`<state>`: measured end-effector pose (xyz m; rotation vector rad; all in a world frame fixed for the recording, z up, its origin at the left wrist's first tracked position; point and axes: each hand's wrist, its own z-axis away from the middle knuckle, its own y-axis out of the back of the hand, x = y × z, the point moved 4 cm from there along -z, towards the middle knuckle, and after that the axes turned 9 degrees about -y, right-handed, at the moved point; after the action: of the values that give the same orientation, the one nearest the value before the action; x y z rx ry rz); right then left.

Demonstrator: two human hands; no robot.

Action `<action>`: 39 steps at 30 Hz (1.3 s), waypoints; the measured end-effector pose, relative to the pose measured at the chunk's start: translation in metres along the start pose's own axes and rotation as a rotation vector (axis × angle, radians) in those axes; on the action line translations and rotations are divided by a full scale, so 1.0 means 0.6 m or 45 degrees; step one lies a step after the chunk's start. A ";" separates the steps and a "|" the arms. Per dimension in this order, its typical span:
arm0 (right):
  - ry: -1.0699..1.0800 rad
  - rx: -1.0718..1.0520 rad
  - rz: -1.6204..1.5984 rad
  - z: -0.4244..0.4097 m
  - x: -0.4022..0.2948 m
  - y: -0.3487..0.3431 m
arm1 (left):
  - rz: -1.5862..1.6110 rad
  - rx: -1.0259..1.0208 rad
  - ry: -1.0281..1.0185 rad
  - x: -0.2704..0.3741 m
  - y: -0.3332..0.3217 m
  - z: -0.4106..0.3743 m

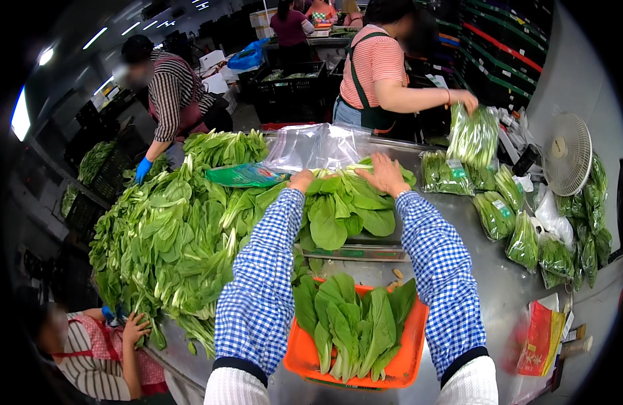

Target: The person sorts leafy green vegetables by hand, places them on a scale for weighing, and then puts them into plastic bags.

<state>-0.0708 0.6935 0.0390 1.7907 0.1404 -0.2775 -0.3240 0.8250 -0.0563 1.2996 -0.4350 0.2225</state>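
Observation:
A loose bunch of leafy greens [342, 202], with broad leaves towards me and pale stems at the far end, lies on the steel table between my hands. My left hand [301, 180] is against the bunch's left stem side, its fingers partly hidden. Spread flat, my right hand [385, 174] touches the stems on the right with fingers apart. Just beyond are clear plastic bags [319, 144]. A green printed plastic package [245, 175] lies beside my left hand on the heap of greens [175, 238]. Nearer me, an orange plastic basket [418, 349] holds more greens [354, 324].
Bagged greens [445, 174] and a fan [567, 152] stand at the right of the steel table [458, 223]. A co-worker [375, 76] across the table holds a bagged bunch [473, 134]. Two other people [177, 91] [104, 354] reach into the heap from the left.

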 end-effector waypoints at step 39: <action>-0.350 -0.723 -0.794 0.028 0.000 -0.052 | 0.479 -0.252 -0.370 0.072 -0.030 0.083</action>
<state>-0.0805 0.6849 0.0062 1.0940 0.5279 -0.8350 -0.2870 0.7689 -0.0432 1.0504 -0.9289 0.2976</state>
